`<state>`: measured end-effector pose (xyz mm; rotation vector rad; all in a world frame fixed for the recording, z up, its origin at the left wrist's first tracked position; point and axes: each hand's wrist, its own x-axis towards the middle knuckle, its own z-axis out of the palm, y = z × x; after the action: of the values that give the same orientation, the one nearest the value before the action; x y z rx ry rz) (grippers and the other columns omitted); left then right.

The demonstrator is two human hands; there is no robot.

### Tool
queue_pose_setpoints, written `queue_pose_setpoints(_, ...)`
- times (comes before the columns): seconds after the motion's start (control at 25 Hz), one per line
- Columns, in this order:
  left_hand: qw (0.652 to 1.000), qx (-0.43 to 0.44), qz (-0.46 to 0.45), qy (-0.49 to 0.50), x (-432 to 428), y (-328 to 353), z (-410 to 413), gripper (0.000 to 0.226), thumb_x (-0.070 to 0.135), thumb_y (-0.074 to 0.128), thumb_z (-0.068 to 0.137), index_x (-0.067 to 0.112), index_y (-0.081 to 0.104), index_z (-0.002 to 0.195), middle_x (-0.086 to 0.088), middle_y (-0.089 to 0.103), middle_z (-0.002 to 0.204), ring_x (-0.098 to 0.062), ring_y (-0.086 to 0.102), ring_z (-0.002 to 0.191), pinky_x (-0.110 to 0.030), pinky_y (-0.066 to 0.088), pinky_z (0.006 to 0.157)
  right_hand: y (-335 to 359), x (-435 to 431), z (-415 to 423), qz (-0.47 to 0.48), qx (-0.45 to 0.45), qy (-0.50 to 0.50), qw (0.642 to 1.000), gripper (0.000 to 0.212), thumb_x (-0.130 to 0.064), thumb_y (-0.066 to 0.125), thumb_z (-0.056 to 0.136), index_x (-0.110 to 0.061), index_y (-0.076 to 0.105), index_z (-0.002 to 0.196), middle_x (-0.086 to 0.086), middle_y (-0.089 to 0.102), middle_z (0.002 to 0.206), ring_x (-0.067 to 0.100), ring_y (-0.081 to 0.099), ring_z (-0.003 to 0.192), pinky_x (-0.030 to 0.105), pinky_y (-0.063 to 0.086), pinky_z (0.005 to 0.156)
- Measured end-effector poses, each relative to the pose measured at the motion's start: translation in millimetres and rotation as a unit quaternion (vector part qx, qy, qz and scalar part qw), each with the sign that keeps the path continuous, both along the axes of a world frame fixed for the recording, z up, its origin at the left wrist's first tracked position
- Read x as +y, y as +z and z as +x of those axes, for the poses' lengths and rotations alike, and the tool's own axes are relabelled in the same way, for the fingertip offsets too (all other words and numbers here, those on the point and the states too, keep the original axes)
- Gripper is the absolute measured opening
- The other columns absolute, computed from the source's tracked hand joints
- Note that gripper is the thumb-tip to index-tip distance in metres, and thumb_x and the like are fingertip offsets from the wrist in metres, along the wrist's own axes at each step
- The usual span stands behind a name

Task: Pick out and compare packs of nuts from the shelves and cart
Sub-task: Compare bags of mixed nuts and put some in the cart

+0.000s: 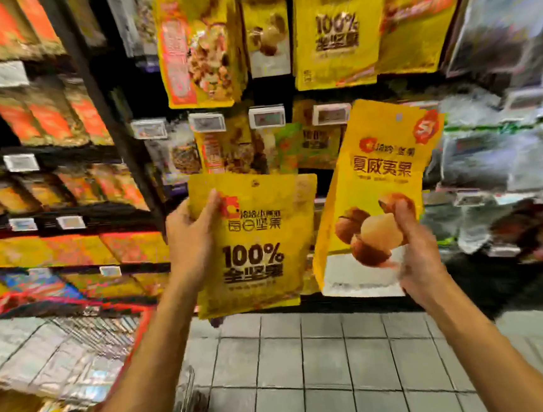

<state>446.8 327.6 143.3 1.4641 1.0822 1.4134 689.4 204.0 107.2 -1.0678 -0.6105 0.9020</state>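
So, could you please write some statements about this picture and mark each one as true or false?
1. The left hand grips the yellow 100% pack. True.
2. The right hand is empty. False: it holds the yellow round-nut pack.
3. The round-nut pack is held higher than the 100% pack. True.
4. The red cart stands at the person's right. False: it is at the left.
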Motion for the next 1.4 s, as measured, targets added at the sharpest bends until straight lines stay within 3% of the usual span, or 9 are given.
queue_pose_setpoints(0.12, 0.998, -0.018, -0.038, -0.043, 34, -10, 60, 0.019, 0.028, 0.06, 0.089, 0.011, 0.069, 0.093, 0.007, 0.073, 0.073, -0.007, 0.068, 0.07, -0.024, 0.055, 0.064, -1, 11, 49, 0.0, 0.033, -0.03, 0.999, 0.028, -0.053, 0.061, 0.073, -0.03, 0.068, 0.089, 0.025, 0.06, 0.123, 0.045, 0.059, 0.109, 0.052, 0.049, 0.089)
queue_pose_setpoints(0.28, 0.992, -0.028, -0.044, -0.119, 89, -29, 126, 0.014, 0.028, 0.06, 0.089, 0.021, 0.068, 0.08, 0.006, 0.074, 0.075, -0.012, 0.071, 0.072, -0.025, 0.056, 0.062, -20, 51, 97, 0.006, 0.029, -0.092, 0.995, 0.03, -0.051, 0.06, 0.073, -0.028, 0.067, 0.091, 0.027, 0.056, 0.126, 0.048, 0.051, 0.117, 0.063, 0.035, 0.102)
queue_pose_setpoints(0.44, 0.992, -0.012, -0.046, -0.119, 150, -67, 179, 0.02, 0.034, 0.06, 0.088, 0.024, 0.068, 0.072, 0.005, 0.074, 0.07, -0.014, 0.071, 0.066, -0.031, 0.057, 0.062, -55, 96, 143, 0.03, 0.007, -0.091, 0.995, 0.038, -0.056, 0.065, 0.068, -0.028, 0.064, 0.095, 0.026, 0.058, 0.125, 0.048, 0.053, 0.115, 0.063, 0.035, 0.102)
queue_pose_setpoints(0.64, 0.988, -0.044, -0.026, -0.149, 206, -106, 241, 0.022, 0.035, 0.059, 0.089, 0.026, 0.071, 0.072, -0.002, 0.075, 0.077, -0.02, 0.072, 0.075, -0.037, 0.058, 0.069, -100, 143, 196, 0.092, -0.003, 0.006, 0.996, 0.038, -0.058, 0.076, 0.063, -0.03, 0.066, 0.088, 0.025, 0.066, 0.111, 0.05, 0.062, 0.098, 0.038, 0.057, 0.065)
queue_pose_setpoints(0.84, 0.986, -0.092, -0.023, -0.134, 241, -132, 299, 0.02, 0.03, 0.057, 0.091, 0.021, 0.065, 0.075, -0.003, 0.074, 0.074, -0.023, 0.072, 0.075, -0.046, 0.057, 0.078, -139, 189, 236, 0.113, -0.012, 0.011, 0.994, 0.04, -0.057, 0.081, 0.054, -0.031, 0.071, 0.082, 0.03, 0.06, 0.119, 0.054, 0.052, 0.111, 0.025, 0.05, 0.045)
queue_pose_setpoints(1.04, 0.987, -0.13, 0.012, -0.096, 265, -128, 316, 0.017, 0.029, 0.057, 0.091, 0.021, 0.061, 0.077, -0.004, 0.073, 0.074, -0.024, 0.071, 0.075, -0.043, 0.059, 0.074, -157, 216, 251, 0.094, -0.072, 0.032, 0.992, 0.042, -0.067, 0.075, 0.056, -0.033, 0.072, 0.08, 0.017, 0.071, 0.099, 0.034, 0.068, 0.088, 0.025, 0.05, 0.05)
queue_pose_setpoints(1.16, 0.984, -0.145, 0.036, -0.094, 270, -121, 312, 0.016, 0.03, 0.059, 0.09, 0.025, 0.063, 0.076, 0.001, 0.074, 0.07, -0.017, 0.072, 0.067, -0.033, 0.06, 0.061, -164, 223, 251, 0.087, -0.051, 0.015, 0.995, 0.048, -0.068, 0.078, 0.049, -0.034, 0.072, 0.082, 0.024, 0.065, 0.114, 0.046, 0.06, 0.106, 0.024, 0.049, 0.049)
queue_pose_setpoints(1.24, 0.982, -0.155, 0.05, -0.098, 270, -120, 307, 0.015, 0.029, 0.058, 0.09, 0.025, 0.064, 0.077, 0.002, 0.074, 0.071, -0.015, 0.072, 0.067, -0.028, 0.058, 0.055, -165, 225, 250, 0.081, -0.044, 0.013, 0.996, 0.052, -0.068, 0.08, 0.044, -0.033, 0.073, 0.081, 0.026, 0.064, 0.115, 0.048, 0.058, 0.108, 0.025, 0.05, 0.048)
queue_pose_setpoints(1.4, 0.985, -0.142, 0.068, -0.069, 278, -116, 310, 0.019, 0.028, 0.054, 0.093, 0.023, 0.062, 0.076, 0.005, 0.072, 0.066, -0.011, 0.07, 0.063, -0.021, 0.054, 0.05, -165, 227, 248, 0.066, -0.057, 0.002, 0.996, 0.057, -0.071, 0.079, 0.04, -0.033, 0.073, 0.082, 0.021, 0.067, 0.111, 0.044, 0.061, 0.106, 0.033, 0.054, 0.071)
